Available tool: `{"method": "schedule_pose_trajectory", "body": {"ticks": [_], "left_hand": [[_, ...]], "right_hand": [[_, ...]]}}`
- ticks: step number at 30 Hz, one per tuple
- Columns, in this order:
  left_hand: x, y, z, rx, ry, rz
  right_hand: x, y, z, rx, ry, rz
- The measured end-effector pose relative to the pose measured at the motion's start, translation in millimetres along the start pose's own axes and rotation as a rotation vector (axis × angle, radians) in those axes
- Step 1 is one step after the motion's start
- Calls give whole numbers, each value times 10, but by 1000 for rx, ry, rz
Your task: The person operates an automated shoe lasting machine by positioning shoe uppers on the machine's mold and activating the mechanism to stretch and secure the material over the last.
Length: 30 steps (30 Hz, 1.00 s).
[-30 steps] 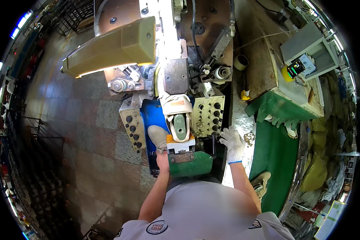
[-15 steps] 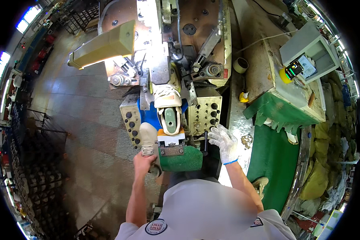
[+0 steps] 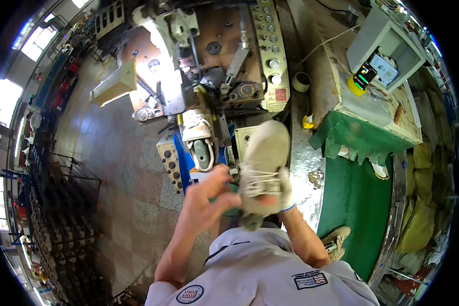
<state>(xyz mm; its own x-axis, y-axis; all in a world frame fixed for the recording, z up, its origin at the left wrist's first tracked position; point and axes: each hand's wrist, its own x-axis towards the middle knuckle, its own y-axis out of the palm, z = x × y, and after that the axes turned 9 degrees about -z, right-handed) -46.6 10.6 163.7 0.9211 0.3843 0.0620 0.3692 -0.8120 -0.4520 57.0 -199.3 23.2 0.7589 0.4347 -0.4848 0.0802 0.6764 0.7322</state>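
Observation:
A beige lace-up shoe (image 3: 264, 171) on a last is raised in front of me, toe pointing away. My right hand (image 3: 286, 193), in a white knit glove, grips it from the right side; most of that hand is hidden behind the shoe. My left hand (image 3: 205, 201) is bare and slightly blurred, its fingers apart and holding nothing, just left of the shoe's heel end. Beyond it, a second beige shoe (image 3: 197, 127) with a green last (image 3: 202, 154) inside sits heel toward me in the machine's clamps.
The metal machine (image 3: 214, 30) fills the far middle, with a yellowish lamp (image 3: 115, 85) on its left. To the right stand a workbench (image 3: 364, 120) with a grey box (image 3: 392, 46), and a green conveyor belt (image 3: 354, 204) carrying another beige shoe (image 3: 335, 239).
The held shoe has passed from my left hand to my gloved right hand and moved to the right. My left hand has let go. The view has turned slightly.

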Motion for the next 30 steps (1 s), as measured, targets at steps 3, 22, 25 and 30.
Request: {"method": "schedule_pose_trajectory", "body": {"ticks": [3, 22, 25, 30], "left_hand": [[497, 103, 350, 225, -75, -434], [928, 325, 1169, -541, -352, -329], [400, 473, 1048, -967, -394, -207], [-10, 1161, 754, -1513, -589, 338]], "right_hand": [[-12, -923, 399, 191, -120, -50], [-1626, -4982, 647, -1158, -127, -1634], [-1433, -4487, 664, -1577, -522, -1743], [-554, -2408, 718, -344, -590, -555]]}}
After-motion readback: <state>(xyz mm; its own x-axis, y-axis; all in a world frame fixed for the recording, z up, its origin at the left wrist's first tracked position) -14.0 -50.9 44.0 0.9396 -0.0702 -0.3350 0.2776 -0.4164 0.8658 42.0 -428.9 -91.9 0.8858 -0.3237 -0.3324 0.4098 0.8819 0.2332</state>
